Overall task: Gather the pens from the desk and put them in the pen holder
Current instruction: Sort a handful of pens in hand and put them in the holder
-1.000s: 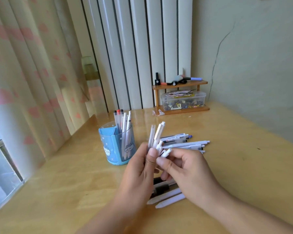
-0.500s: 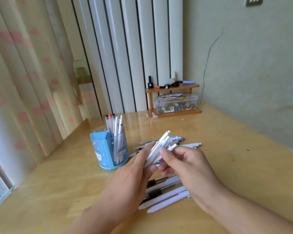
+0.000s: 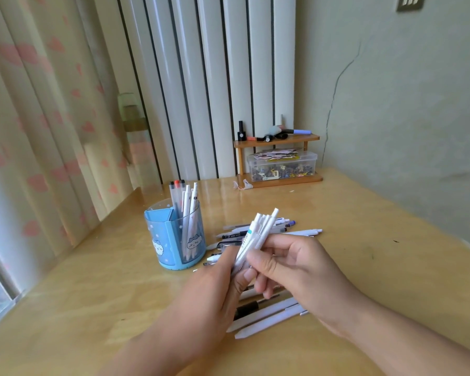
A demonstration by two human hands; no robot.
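Observation:
A bunch of several white pens (image 3: 257, 234) is held between both hands above the desk, tips tilted up and to the right. My left hand (image 3: 215, 283) grips the bunch from below and the left. My right hand (image 3: 293, 267) pinches it from the right. The blue pen holder (image 3: 174, 240) with cloud faces stands just left of the hands and has several pens upright in it. More loose pens (image 3: 266, 313) lie on the desk under the hands, and others (image 3: 296, 229) lie behind them.
The wooden desk (image 3: 377, 240) runs to a wall on the right and curtains on the left. A small wooden shelf (image 3: 277, 142) with a clear plastic box (image 3: 281, 165) of small items stands at the back.
The bunch of pens has tilted from nearly upright to leaning right, and both hands have closed tighter round it. The camera view has shifted slightly.

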